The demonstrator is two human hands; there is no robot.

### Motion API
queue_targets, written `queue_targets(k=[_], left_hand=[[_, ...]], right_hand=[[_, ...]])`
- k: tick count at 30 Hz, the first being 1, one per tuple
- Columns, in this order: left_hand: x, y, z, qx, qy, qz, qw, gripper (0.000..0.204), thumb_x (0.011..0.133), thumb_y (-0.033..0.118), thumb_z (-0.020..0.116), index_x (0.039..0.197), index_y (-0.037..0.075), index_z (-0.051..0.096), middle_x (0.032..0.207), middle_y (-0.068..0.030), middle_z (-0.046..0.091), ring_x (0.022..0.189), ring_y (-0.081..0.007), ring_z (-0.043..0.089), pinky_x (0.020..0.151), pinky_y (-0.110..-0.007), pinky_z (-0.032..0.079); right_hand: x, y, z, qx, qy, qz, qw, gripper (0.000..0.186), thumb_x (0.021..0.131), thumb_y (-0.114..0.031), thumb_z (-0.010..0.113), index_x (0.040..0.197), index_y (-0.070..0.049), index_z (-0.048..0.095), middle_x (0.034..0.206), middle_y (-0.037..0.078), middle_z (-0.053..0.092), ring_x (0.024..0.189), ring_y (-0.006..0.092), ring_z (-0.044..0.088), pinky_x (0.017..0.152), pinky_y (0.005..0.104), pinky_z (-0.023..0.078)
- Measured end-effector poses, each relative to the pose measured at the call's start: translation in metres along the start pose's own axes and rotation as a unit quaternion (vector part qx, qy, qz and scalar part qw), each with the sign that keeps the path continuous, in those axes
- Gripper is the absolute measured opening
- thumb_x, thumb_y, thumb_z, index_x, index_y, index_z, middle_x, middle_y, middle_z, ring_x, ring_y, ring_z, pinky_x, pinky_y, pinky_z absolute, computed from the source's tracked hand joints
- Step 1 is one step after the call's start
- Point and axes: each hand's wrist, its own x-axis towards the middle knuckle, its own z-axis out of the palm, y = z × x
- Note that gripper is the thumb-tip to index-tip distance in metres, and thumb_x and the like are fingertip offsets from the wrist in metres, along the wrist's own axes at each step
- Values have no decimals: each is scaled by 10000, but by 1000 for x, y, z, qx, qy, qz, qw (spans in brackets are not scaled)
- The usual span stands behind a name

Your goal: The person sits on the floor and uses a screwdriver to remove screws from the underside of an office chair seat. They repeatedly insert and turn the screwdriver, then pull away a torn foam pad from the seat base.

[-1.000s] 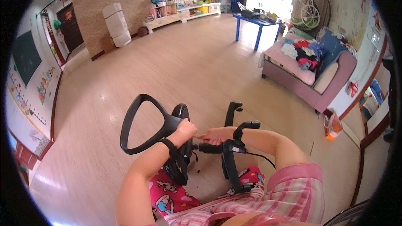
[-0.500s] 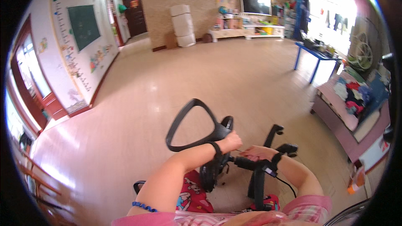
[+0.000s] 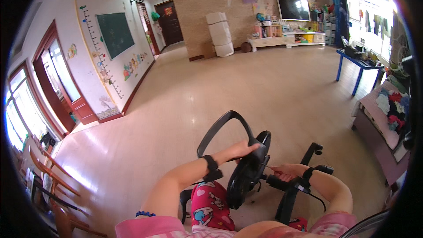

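A black swivel chair lies tipped over in front of me. Its seat point(image 3: 243, 180) is on edge, with its underside facing right toward the wheeled base point(image 3: 288, 202). My left hand point(image 3: 242, 150) is closed around the lower end of the looped armrest point(image 3: 217, 128), where it meets the seat; some fingers are hidden behind it. My right hand point(image 3: 288, 172) is closed on a thin rod-like tool point(image 3: 269, 168), which points at the seat's underside, just above the chair's central post point(image 3: 275, 181). Whether the tip touches is too small to tell.
Wooden chairs point(image 3: 53, 172) stand at the left. A blue table point(image 3: 359, 61) with items on it and a sofa point(image 3: 374, 119) heaped with clothes are at the right. A low white cabinet point(image 3: 286, 40) lines the far wall. A small dark bit point(image 3: 252, 202) lies on the floor.
My left hand has shifted from beside the right hand onto the armrest's lower end, so the hands are farther apart. The view has turned left, moving the scene rightward.
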Motion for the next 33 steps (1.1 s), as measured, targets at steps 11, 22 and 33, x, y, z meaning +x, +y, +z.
queue_targets(k=[11, 22, 33], left_hand=[[-4, 3, -1, -1, 8, 115, 993, 523, 886, 516, 550, 904, 0, 635, 566, -144, 582, 363, -249, 552, 333, -350, 435], [6, -2, 0, 26, 8, 91, 995, 580, 905, 526, 552, 906, -49, 634, 556, -150, 592, 393, -244, 585, 350, -330, 453], [3, -1, -2, 20, 8, 138, 990, 530, 921, 490, 549, 858, -32, 619, 537, -113, 568, 385, -213, 569, 352, -321, 448]], right_hand=[[-18, -7, 15, -627, 346, -165, 678, 603, 984, -539, 419, 881, -14, 697, 829, 120, 698, 753, 291, 684, 666, 409, 544], [-12, -15, 1, 75, -80, -12, 994, 384, 1031, -463, 387, 979, -112, 534, 637, -74, 336, 472, 19, 264, 354, 186, 203], [-3, 5, 15, -570, 375, -231, 694, 373, 984, -377, 488, 942, -36, 634, 774, 178, 677, 752, 379, 672, 646, 464, 528]])
